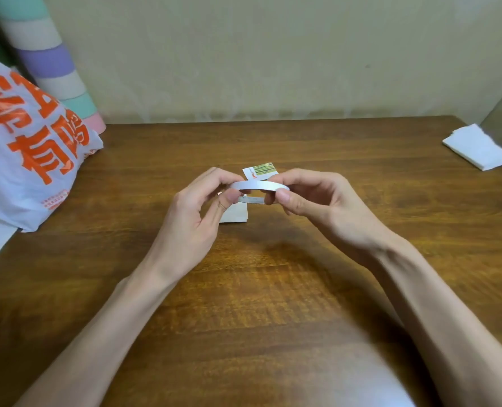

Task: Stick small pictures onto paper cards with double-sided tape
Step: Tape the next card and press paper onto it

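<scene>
Working over a brown wooden surface [258, 289], spread well below and all round the tape roll [260, 185]. Far left of the tape roll, parked out of the way: white plastic bag [23, 148] with orange print, slumped at the edge. Farther left and behind the tape roll: pastel-striped cylinder [53, 63] up against the wall. Either side of the tape roll: left hand [197, 212] and right hand [311, 198], holding it level in the air, likely for turning the rim and hunting the loose end. Left fingers [233, 196] curled, thumb and fingertips pinching the left rim. Right fingers [285, 198] likewise pinching the right rim, thumb up front. No free strip visible; cannot tell about any lifted end. Far right of and behind the tape roll: small stack of white paper [478, 148], maybe spare cards, kept clear of the work spot. Directly under the tape roll, partly hidden by the left hand: pale paper card [235, 214] flat on the surface, presumably staged for taping. Just behind the tape roll: small picture [261, 170] with green print, lying flat, close by for sticking. Judged step: getting tape started; nothing stuck yet as far as visible.
</scene>
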Demonstrator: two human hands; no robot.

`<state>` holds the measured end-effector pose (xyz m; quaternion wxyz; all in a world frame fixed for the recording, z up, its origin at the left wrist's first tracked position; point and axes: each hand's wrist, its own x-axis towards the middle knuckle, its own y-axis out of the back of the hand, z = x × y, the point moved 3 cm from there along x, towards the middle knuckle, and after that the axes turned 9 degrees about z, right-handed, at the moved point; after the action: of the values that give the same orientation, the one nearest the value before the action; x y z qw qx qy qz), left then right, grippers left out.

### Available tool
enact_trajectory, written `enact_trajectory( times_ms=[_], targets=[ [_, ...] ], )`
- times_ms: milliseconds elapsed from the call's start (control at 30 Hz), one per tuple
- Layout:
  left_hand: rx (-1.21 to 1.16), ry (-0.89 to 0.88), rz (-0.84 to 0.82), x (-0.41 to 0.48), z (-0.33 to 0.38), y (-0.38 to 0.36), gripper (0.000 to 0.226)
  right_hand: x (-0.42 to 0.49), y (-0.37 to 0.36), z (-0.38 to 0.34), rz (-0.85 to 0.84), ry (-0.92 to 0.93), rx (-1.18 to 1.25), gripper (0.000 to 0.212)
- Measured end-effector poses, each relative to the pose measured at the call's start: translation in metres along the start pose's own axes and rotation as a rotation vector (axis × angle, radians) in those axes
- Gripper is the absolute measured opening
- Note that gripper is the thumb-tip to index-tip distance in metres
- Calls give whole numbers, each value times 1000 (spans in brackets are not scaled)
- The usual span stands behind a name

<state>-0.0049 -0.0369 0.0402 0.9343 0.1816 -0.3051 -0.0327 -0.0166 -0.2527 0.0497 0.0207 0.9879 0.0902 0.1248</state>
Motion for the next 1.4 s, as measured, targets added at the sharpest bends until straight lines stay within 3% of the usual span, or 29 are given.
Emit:
enact_trajectory(
  times_ms=[200,767,1000,1267,1400],
  targets=[
    [-1,-54,-22,0,5,-1,17,-1,1,1,4,-9,38,16],
    [18,23,-108,-6,12,0,27,-3,-7,3,13,19,-32,15],
    [-24,107,-83,-6,11,-1,15,5,-10,12,325,325,-316,18],
    [197,-16,24,-9,0,-1,24,0,-30,26,369,337,-318,22],
    [262,-83,2,-10,-1,0,24,1,-32,29,368,260,-223,18]
  ],
)
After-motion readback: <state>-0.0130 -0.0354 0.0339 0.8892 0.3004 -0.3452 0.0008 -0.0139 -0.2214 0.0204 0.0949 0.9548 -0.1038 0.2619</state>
